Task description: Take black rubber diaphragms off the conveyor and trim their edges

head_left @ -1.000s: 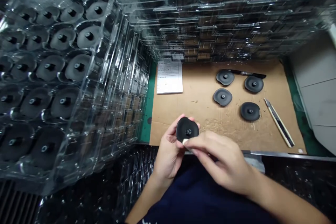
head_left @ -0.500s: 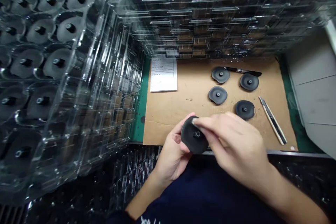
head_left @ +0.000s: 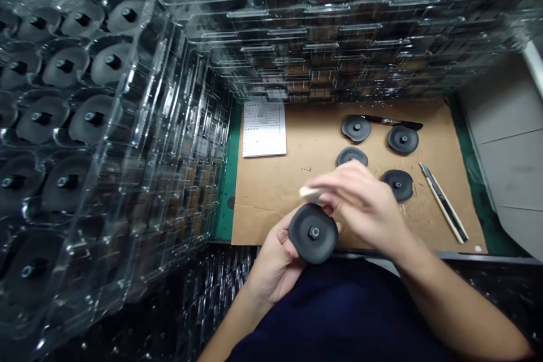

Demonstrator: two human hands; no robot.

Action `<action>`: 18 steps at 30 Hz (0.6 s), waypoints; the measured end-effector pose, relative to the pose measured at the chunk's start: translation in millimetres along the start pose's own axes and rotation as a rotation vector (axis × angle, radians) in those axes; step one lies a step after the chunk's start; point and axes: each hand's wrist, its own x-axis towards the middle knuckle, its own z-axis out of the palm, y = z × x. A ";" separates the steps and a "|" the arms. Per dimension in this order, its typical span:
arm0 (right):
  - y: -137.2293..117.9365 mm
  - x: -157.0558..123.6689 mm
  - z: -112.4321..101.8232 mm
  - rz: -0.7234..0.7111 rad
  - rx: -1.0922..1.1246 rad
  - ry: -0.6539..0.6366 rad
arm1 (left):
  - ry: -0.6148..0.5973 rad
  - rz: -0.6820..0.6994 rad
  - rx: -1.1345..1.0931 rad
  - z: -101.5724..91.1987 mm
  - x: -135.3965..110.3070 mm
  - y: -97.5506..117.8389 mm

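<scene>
My left hand is closed around the edge of a round black disc with a short threaded stud at its centre, stud side facing up. Just beyond the disc's far rim is my right hand, fingers pinched on a small whitish block; motion blurs it, and whether it touches the rim I cannot tell. Similar black discs lie on the cardboard: one at the back, one at back right, one right of my hand, and one partly hidden behind my right fingers.
The cardboard sheet covers a green mat. On it lie a printed paper pad, a black pen and a white cutter knife. Stacked clear plastic trays wall the back and left; the left ones hold many discs.
The whitish block has moved from the disc's face to beyond its far rim, with my right hand. The disc has come slightly nearer me and turned flatter to view. The camera view has shifted a little.
</scene>
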 end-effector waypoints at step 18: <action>52.0 -63.8 47.4 0.436 -0.144 -0.047 | -0.159 0.032 -0.104 -11.5 2.7 6.2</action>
